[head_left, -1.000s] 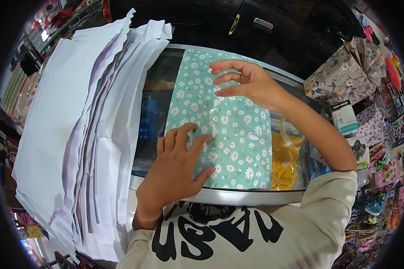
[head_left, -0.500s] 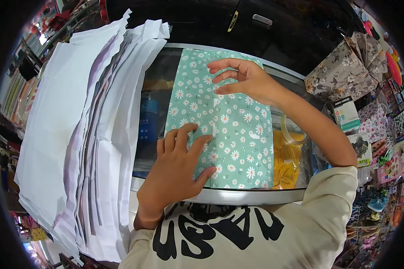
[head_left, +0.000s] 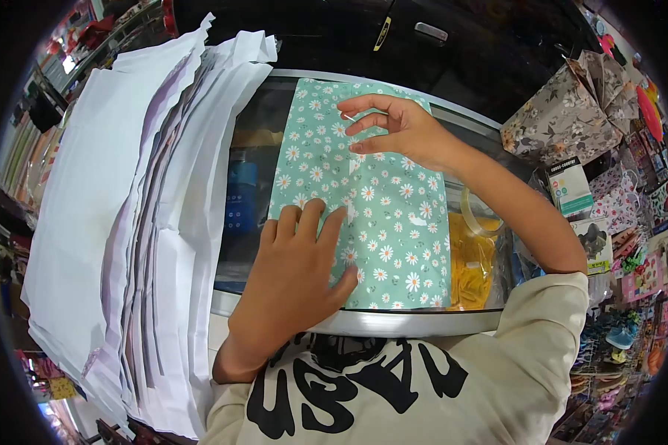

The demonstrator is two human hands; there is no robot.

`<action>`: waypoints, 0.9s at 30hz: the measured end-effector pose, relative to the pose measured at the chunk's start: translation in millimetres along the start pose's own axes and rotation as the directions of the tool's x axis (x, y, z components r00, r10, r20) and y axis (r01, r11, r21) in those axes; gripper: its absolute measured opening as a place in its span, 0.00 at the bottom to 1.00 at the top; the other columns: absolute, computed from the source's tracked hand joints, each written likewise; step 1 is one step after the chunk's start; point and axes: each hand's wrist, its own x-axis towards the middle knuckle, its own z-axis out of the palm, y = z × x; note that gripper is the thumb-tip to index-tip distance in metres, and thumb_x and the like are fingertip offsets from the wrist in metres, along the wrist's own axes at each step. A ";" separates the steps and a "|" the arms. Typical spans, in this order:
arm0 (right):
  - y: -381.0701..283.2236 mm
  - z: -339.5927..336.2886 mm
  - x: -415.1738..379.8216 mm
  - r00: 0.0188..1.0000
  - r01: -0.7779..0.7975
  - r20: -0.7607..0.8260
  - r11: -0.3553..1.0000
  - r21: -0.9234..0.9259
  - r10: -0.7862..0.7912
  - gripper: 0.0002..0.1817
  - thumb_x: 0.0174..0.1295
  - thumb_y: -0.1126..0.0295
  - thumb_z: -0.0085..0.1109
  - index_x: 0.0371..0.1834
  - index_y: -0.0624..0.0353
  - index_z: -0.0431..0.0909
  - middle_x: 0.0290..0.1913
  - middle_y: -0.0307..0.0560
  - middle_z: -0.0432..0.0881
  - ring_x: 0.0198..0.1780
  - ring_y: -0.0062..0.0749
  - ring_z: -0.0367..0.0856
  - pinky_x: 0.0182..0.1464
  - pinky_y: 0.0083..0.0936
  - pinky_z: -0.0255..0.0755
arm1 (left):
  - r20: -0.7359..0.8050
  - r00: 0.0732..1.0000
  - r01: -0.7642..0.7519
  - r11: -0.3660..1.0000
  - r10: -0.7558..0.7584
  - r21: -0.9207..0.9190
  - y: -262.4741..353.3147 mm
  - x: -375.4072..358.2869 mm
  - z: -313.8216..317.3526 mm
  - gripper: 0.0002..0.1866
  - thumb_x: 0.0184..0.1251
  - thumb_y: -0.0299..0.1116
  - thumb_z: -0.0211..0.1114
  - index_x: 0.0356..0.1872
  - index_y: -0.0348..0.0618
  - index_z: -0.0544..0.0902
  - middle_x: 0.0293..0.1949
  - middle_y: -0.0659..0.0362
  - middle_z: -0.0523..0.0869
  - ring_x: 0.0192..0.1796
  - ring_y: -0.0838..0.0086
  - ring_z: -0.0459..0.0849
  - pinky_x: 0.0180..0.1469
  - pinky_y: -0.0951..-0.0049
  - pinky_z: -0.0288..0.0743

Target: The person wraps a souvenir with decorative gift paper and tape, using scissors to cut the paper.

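Note:
A green daisy-print paper (head_left: 397, 222), folded into a flat rectangle with a seam down its middle, lies on the glass counter. My left hand (head_left: 293, 271) rests on its lower left part, fingers spread and pointing away from me. Over the upper part of the paper, my right hand (head_left: 404, 133) is raised with its fingers curved and apart. A thin whitish sliver (head_left: 349, 116) shows by the right index finger; its kind is too small to make out. A clear tape roll (head_left: 469, 211) is at the paper's right edge, partly behind my right forearm.
Tall stacked white paper sheets (head_left: 89, 200) stand at left. A yellow cutter (head_left: 382, 34) lies on the black surface beyond the counter. At right are a floral gift bag (head_left: 564, 111), a boxed item (head_left: 570, 187) and hanging goods. Yellow packets (head_left: 471, 274) show near the paper's right edge.
My left hand has shifted slightly, its fingers now straighter on the paper. The right hand stays raised in nearly the same place, and a whitish sliver now shows by its index finger.

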 end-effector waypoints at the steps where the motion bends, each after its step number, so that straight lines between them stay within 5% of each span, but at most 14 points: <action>1: 0.5 0.2 -0.1 1.000 0.005 0.003 1.000 -0.003 -0.004 0.30 0.52 0.84 0.64 0.62 0.61 0.70 0.60 0.45 0.72 0.54 0.24 0.75 0.51 0.21 0.78 | -0.004 1.000 0.014 1.000 -0.014 0.010 1.5 1.8 0.6 0.30 0.57 0.41 0.65 0.60 0.40 0.70 0.54 0.49 0.72 0.55 0.55 0.70 0.56 0.58 0.64; 6: 2.0 3.1 -0.2 1.000 0.021 0.006 1.000 -0.010 -0.021 0.30 0.53 0.84 0.64 0.62 0.61 0.70 0.60 0.45 0.72 0.54 0.25 0.75 0.54 0.24 0.77 | -0.029 0.998 0.058 0.996 -0.056 0.074 2.9 11.0 5.9 0.26 0.64 0.44 0.61 0.60 0.41 0.72 0.49 0.53 0.75 0.51 0.59 0.73 0.53 0.60 0.66; 24: 5.4 2.0 0.5 0.998 0.047 -0.034 0.998 -0.039 -0.048 0.29 0.53 0.83 0.64 0.62 0.60 0.71 0.59 0.45 0.73 0.54 0.26 0.76 0.55 0.25 0.77 | -0.104 0.995 0.028 0.983 -0.008 0.183 0.1 16.1 21.7 0.30 0.65 0.53 0.59 0.62 0.46 0.73 0.45 0.52 0.73 0.48 0.62 0.70 0.50 0.62 0.65; 27: 11.2 -0.2 4.3 0.996 0.047 -0.073 0.998 -0.029 -0.049 0.29 0.49 0.80 0.68 0.59 0.58 0.74 0.59 0.46 0.76 0.54 0.28 0.79 0.62 0.32 0.69 | -0.110 0.994 0.022 0.984 -0.002 0.177 -0.8 15.9 20.6 0.29 0.65 0.53 0.59 0.62 0.47 0.74 0.45 0.53 0.73 0.48 0.62 0.70 0.50 0.62 0.65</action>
